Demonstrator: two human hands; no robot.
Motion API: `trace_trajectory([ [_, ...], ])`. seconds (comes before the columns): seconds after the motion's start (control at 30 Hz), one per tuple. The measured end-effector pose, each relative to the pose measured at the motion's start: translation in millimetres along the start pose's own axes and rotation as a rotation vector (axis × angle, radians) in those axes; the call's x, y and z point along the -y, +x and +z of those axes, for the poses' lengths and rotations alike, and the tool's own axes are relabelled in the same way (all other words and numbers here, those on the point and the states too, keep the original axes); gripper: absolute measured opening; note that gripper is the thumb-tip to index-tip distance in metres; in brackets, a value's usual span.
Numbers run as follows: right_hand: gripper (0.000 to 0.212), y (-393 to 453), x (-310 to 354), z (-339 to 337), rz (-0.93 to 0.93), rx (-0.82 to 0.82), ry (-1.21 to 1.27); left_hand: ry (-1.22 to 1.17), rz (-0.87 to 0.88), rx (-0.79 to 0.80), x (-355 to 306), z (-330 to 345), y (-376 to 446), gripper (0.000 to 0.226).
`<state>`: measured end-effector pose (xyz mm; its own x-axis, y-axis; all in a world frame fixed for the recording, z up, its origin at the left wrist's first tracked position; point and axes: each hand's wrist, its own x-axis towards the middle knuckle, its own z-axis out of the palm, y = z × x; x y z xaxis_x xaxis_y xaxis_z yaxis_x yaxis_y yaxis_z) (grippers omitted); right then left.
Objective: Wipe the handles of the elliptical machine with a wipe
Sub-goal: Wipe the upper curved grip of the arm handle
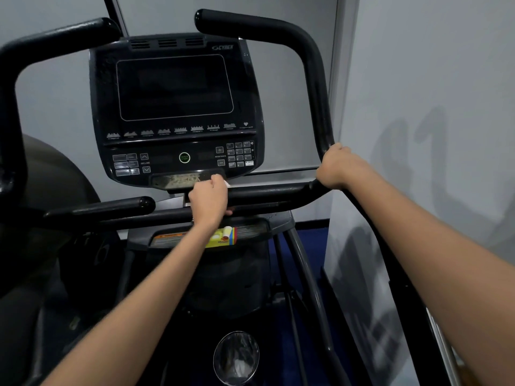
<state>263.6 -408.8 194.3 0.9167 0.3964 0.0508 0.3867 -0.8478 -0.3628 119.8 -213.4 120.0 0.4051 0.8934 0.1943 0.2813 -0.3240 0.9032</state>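
Note:
I stand at a black elliptical machine with its console (pixel 175 107) in front of me. My left hand (pixel 209 199) is closed around the inner end of the right horizontal handle (pixel 267 190), and a bit of white wipe (pixel 226 184) shows at its knuckles. Where that bar bends up into the tall right handle (pixel 315 79), my right hand (pixel 338 168) grips the bend. The left horizontal handle (pixel 111 206) and the tall left handle (pixel 16 79) are untouched.
A grey wall panel (pixel 432 135) stands close on the right. A yellow wipe packet (pixel 223 238) lies on the shelf under the console. Lower down a clear round cup holder (pixel 236 358) shows, with blue floor (pixel 309 246) beyond and another dark machine (pixel 50 190) at left.

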Motion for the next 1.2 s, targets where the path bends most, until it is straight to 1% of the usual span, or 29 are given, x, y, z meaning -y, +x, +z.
trace_trajectory([
  [0.03,0.061,0.1,0.1,0.5,0.003,0.001,-0.002,0.021,0.132,-0.095,9.3,3.1,-9.6,0.053],
  [0.1,0.061,0.5,0.3,1.3,0.006,0.0,-0.009,0.092,0.355,-0.228,22.9,10.9,-19.7,0.05],
  [0.17,0.062,1.0,0.3,2.4,0.003,-0.002,-0.017,0.229,0.546,-0.289,31.0,17.8,-19.0,0.042],
  [0.27,0.063,2.9,-0.2,3.5,0.0,-0.001,-0.025,0.543,0.784,-0.337,29.4,24.9,-22.7,0.038],
  [0.33,0.063,3.7,-0.8,3.9,-0.001,-0.002,-0.022,0.66,0.896,-0.31,19.7,36.7,-31.2,0.037],
  [0.37,0.063,3.5,-0.9,4.1,-0.004,-0.002,-0.02,0.687,0.928,-0.271,13.0,46.2,-37.4,0.037],
  [0.57,0.066,3.2,-1.5,3.2,-0.029,0.003,-0.007,0.782,1.062,0.015,-29.1,111.8,-55.8,0.033],
  [0.67,0.066,2.5,-1.9,2.0,-0.039,0.003,0.001,0.796,1.128,0.13,-37.1,111.2,-42.7,0.04],
  [0.77,0.062,1.6,-2.0,1.6,-0.033,-0.004,0.005,1.056,1.101,0.207,-46.8,89.4,-28.7,0.034],
  [0.8,0.061,1.1,-1.8,1.4,-0.03,-0.004,0.005,1.103,1.019,0.244,-52.3,83.2,-23.8,0.034],
  [0.83,0.061,0.6,-1.6,1.1,-0.026,-0.001,0.007,1.097,0.867,0.306,-58.9,77.3,-18.9,0.039],
  [0.87,0.062,0.0,-1.6,0.8,-0.023,0.001,0.011,1.062,0.67,0.398,-64.7,72.6,-12.9,0.046],
  [0.93,0.062,-0.5,-1.3,0.6,-0.016,0.007,0.027,0.922,0.281,0.662,-69.1,65.9,3.5,0.059],
  [0.97,0.062,-0.1,-1.2,0.6,-0.013,0.009,0.033,0.851,0.143,0.795,-68.2,63.8,14.0,0.062],
  [1.0,0.063,0.3,-1.1,0.6,-0.011,0.01,0.038,0.81,0.045,0.898,-65.7,59.8,22.2,0.063],
  [1.03,0.065,0.9,-0.8,0.6,-0.009,0.011,0.04,0.795,-0.022,0.965,-62.0,54.0,28.3,0.062],
  [1.07,0.066,1.5,-0.8,0.7,-0.008,0.011,0.043,0.782,-0.077,0.998,-58.5,47.5,32.8,0.061],
  [1.1,0.066,2.1,-0.7,1.0,-0.009,0.012,0.044,0.761,-0.108,0.994,-55.5,41.3,35.9,0.06],
  [1.13,0.065,2.7,-0.6,1.4,-0.01,0.013,0.041,0.741,-0.116,0.958,-54.6,36.4,36.7,0.06],
  [1.17,0.065,3.6,-0.4,1.8,-0.01,0.012,0.035,0.763,-0.076,0.883,-55.6,31.8,33.9,0.06],
  [1.2,0.066,4.6,-0.5,2.1,-0.008,0.011,0.032,0.826,0.018,0.755,-56.7,29.2,27.0,0.06],
])
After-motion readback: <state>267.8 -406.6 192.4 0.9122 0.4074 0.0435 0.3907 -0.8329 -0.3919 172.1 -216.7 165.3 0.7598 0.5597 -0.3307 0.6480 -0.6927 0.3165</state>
